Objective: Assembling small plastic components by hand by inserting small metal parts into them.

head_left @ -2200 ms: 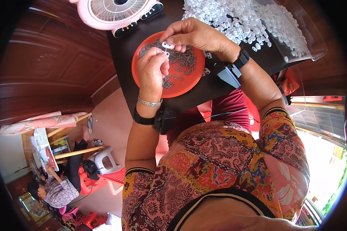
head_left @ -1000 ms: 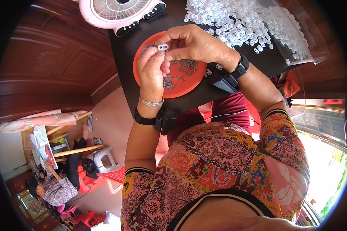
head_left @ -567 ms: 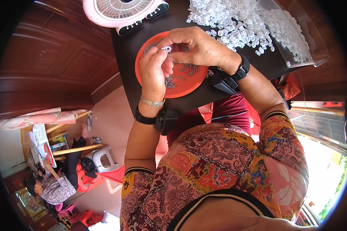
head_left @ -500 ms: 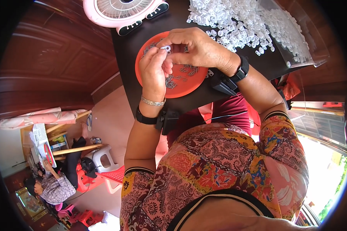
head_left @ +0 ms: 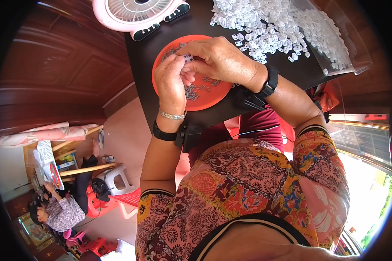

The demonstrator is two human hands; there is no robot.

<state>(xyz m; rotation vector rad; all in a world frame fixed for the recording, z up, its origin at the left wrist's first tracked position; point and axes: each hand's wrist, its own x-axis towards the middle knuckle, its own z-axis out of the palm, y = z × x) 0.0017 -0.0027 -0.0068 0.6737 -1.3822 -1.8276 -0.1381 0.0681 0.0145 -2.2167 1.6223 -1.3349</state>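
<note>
Over an orange-red round plate (head_left: 209, 102), both my hands meet at a small white plastic piece with holes (head_left: 188, 58). My left hand (head_left: 172, 82) is closed, pinching the piece between thumb and fingers. My right hand (head_left: 226, 61) has its thumb and forefinger bent in against the same piece; whatever lies between those fingertips is hidden. Many thin grey metal pins or screws (head_left: 191, 92) lie scattered in the plate, partly covered by my hands. A few white pieces show beside the plate, under my right wrist.
A heap of white plastic pieces (head_left: 270, 32) spreads over the dark table (head_left: 146, 69) at the far right, beside a clear tray (head_left: 357, 67) holding more. A pink fan (head_left: 137, 13) stands far left. At left, another person (head_left: 65, 213) sits near stools (head_left: 117, 180).
My right hand has dipped slightly and its fingers have closed in, so less of the white piece shows. My left hand has hardly moved. The other person's head and arm have shifted a little.
</note>
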